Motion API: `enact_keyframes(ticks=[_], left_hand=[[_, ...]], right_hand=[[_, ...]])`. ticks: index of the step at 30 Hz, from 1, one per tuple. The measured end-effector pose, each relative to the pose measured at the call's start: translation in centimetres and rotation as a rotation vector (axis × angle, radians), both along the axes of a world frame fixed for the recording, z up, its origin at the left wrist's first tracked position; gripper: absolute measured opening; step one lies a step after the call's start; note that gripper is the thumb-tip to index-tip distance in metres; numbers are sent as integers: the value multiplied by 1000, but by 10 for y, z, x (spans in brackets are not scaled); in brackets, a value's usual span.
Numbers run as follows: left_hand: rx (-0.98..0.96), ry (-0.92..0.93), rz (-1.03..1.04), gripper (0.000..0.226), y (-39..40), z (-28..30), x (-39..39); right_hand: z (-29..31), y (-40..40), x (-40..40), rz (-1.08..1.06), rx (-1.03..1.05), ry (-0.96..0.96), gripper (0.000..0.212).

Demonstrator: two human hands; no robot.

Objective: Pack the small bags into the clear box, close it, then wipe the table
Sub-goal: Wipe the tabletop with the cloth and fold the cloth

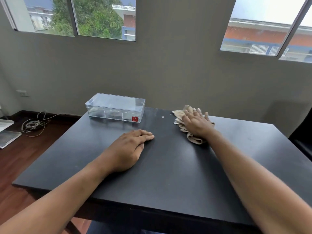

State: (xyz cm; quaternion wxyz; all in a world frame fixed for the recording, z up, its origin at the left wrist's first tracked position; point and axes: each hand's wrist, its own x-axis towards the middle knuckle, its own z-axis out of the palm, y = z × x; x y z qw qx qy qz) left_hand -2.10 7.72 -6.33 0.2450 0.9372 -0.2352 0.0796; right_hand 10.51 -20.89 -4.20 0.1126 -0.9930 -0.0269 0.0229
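Note:
A clear plastic box [115,108] with a red label stands at the far left of the black table [168,166], its lid on; dark items show dimly inside. A crumpled beige cloth [181,114] lies near the table's far edge, right of the box. My right hand [196,123] presses flat on the cloth, fingers spread, covering most of it. My left hand [130,147] rests palm down on the bare tabletop in front of the box, fingers together, holding nothing.
A small pale speck [163,117] lies on the table between box and cloth. A grey wall with windows rises behind the table. Coiled cables [33,124] and papers [6,134] lie on the wooden floor at left. A dark chair [302,141] stands at right.

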Motion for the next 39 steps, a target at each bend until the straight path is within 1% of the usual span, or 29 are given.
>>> enact_keyframes(ticks=[2, 4, 6, 8, 10, 12, 15, 18, 20, 23, 26, 29, 32, 34, 36, 39], left_hand=[[6, 2, -5, 46, -1, 1, 0], [8, 5, -2, 49, -1, 1, -1], [-1, -3, 13, 51, -1, -1, -3], [-6, -16, 25, 51, -1, -4, -2], [-4, -20, 36, 52, -1, -6, 0], [-3, -28, 43, 52, -1, -7, 1], [0, -37, 45, 49, -3, -6, 1], [-4, -49, 54, 45, -3, -6, 0], [-7, -49, 52, 45, -3, -5, 0], [-24, -47, 42, 44, -3, -1, -2], [-37, -68, 25, 41, -1, 2, -5], [-53, -108, -4, 34, -6, 8, -10], [-91, -130, -51, 30, -25, 12, -12], [-63, -111, -103, 31, -47, 13, -12], [-14, -79, -164, 35, -68, 12, -8], [17, -35, -219, 39, -106, 12, 2]], right_hand=[[-1, 32, -11, 135, -1, -11, 62], [-4, 47, -36, 273, 15, -8, 61], [-5, 37, -71, 370, 26, -36, 67], [-8, 6, -102, 413, 31, -52, 74], [-9, -30, -119, 368, 14, -42, 71], [-8, -63, -114, 259, 7, -25, 65], [-7, -87, -72, 54, -9, -22, 57], [-5, -65, -17, -92, -12, -5, 59], [-4, -33, 9, -85, -32, 8, 60], [-2, 22, 24, 35, -63, 25, 59], [2, 51, 11, 151, -64, 53, 58], [2, 52, -23, 251, -37, 43, 56], [-4, 31, -70, 343, 32, -5, 55], [-7, -2, -98, 337, 65, -19, 55], [-6, -42, -119, 282, 62, -29, 56], [-5, -115, -147, 122, 47, -38, 56]])
